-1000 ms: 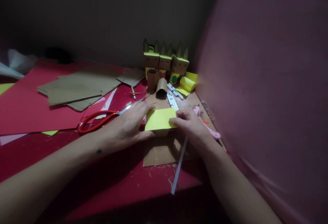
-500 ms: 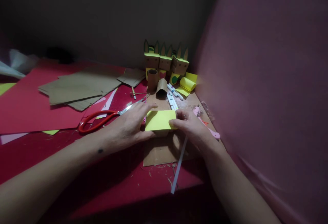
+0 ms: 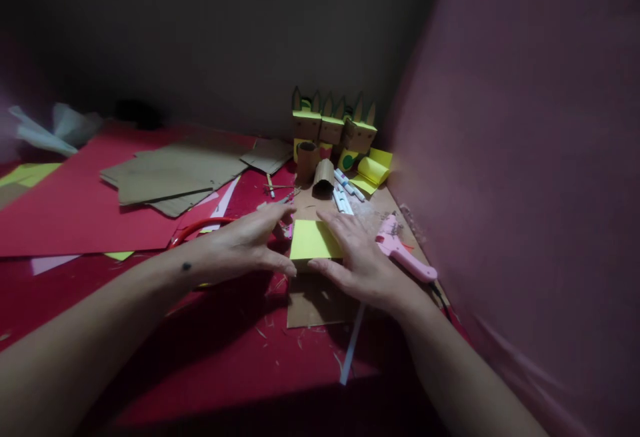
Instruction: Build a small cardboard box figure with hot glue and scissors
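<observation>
A small box with a yellow paper top (image 3: 314,240) sits over a cardboard sheet (image 3: 313,307) in front of me. My right hand (image 3: 357,254) grips it from the right, thumb along the near side and fingers over the far edge. Just left of the box, my left hand (image 3: 245,240) is open, its thumb and fingers spread apart, the thumb tip close to the near left corner. Red-handled scissors (image 3: 193,229) lie partly hidden behind the left hand. A pink glue gun (image 3: 407,257) rests to the right of the right hand.
Several eared cardboard figures (image 3: 333,129) stand at the back, behind cardboard tubes (image 3: 324,178) and white markers (image 3: 343,200). Cardboard pieces (image 3: 170,170) lie on red paper (image 3: 90,217) at left. A white strip (image 3: 353,347) lies near the front edge. A pink cloth (image 3: 525,190) borders the right.
My left hand has come off the box and moved slightly left. My right hand has shifted left over the box's right part. The view has turned a little left.
</observation>
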